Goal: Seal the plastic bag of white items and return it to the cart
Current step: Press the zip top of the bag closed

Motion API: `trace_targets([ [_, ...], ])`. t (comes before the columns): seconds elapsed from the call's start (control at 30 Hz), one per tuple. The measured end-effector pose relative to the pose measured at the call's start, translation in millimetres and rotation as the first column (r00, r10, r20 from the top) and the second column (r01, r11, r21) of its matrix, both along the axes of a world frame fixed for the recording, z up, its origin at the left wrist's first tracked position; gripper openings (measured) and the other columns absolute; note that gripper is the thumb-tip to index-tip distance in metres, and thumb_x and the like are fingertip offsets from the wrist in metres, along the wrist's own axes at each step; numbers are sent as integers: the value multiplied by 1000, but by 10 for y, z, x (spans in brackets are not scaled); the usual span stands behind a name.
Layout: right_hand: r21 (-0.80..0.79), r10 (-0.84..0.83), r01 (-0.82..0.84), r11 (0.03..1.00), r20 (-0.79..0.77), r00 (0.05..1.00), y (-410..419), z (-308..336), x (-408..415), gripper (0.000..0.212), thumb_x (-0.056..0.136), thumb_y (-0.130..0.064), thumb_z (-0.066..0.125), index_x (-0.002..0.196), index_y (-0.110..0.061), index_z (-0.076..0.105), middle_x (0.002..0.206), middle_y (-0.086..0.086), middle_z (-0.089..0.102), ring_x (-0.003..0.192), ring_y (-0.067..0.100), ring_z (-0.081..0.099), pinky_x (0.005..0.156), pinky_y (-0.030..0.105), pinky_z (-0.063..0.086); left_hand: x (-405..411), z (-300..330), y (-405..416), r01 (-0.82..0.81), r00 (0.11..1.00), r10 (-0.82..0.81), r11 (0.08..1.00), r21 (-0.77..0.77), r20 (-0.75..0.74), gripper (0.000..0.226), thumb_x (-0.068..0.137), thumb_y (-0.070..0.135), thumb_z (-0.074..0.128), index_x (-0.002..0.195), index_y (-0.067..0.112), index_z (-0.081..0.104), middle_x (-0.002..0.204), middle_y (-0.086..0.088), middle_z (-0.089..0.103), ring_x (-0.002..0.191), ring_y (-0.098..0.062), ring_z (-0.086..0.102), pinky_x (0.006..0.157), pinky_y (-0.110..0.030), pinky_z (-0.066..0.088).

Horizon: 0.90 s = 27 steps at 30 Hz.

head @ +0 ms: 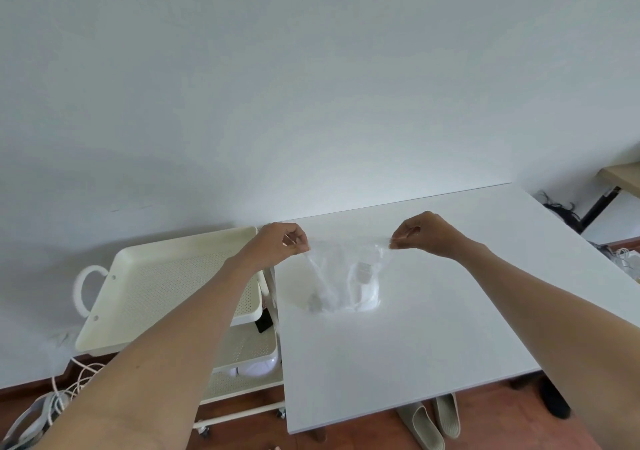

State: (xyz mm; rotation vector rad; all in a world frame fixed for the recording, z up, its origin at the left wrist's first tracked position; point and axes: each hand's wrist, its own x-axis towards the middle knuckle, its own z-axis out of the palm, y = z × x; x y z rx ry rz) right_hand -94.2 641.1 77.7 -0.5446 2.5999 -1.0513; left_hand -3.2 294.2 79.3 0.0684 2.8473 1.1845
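A clear plastic bag [341, 276] hangs above the white table [433, 328], its bottom resting on the tabletop. White items [365, 288] lie inside it. My left hand [282, 242] pinches the bag's top left corner. My right hand [420, 233] pinches the top right corner, so the top edge is stretched taut between them. Left of the table stands the cream cart [166, 287] with a perforated top tray, partly covered by my left forearm.
The cart has lower shelves [249, 370] holding a white object. Cables [65, 394] lie on the wooden floor at the left. Grey slippers [433, 422] sit under the table's front edge. A second desk [620, 179] and dark cords are at the far right.
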Motion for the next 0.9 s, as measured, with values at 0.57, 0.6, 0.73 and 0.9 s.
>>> trace_targets([
  [0.57, 4, 9, -9, 1000, -22, 1000, 43, 399, -95, 16, 72, -34, 92, 75, -23, 81, 73, -9, 77, 66, -5, 64, 68, 21, 46, -145, 437, 7, -48, 997, 53, 996, 72, -61, 4, 81, 10, 75, 81, 12, 72, 81, -7, 75, 77, -15, 69, 74, -38, 59],
  [0.6, 1, 7, -7, 1000, -13, 1000, 39, 360, -73, 13, 74, -27, 91, 79, -19, 82, 76, -7, 78, 70, -2, 66, 71, 21, 48, -132, 386, 29, -48, 997, 50, 998, 37, -55, 4, 81, 7, 74, 82, 11, 72, 80, -8, 74, 75, -14, 69, 75, -39, 60],
  [0.73, 23, -23, 24, 999, -36, 999, 22, 199, 2, 10, 79, -12, 86, 87, -17, 84, 81, -6, 77, 79, 5, 69, 74, 17, 48, -61, 173, 92, 8, 1000, -7, 991, -134, 3, 5, 84, 6, 72, 85, 10, 75, 76, 1, 71, 75, -14, 68, 83, -36, 58],
  [0.9, -8, -66, 66, 998, -116, 991, 43, 161, 16, 9, 79, -12, 87, 87, -15, 83, 88, -1, 78, 80, 10, 71, 70, 12, 48, -45, 171, 144, -103, 989, 95, 993, -64, -114, 4, 80, 12, 79, 82, 12, 76, 86, 3, 74, 85, -13, 70, 82, -27, 56],
])
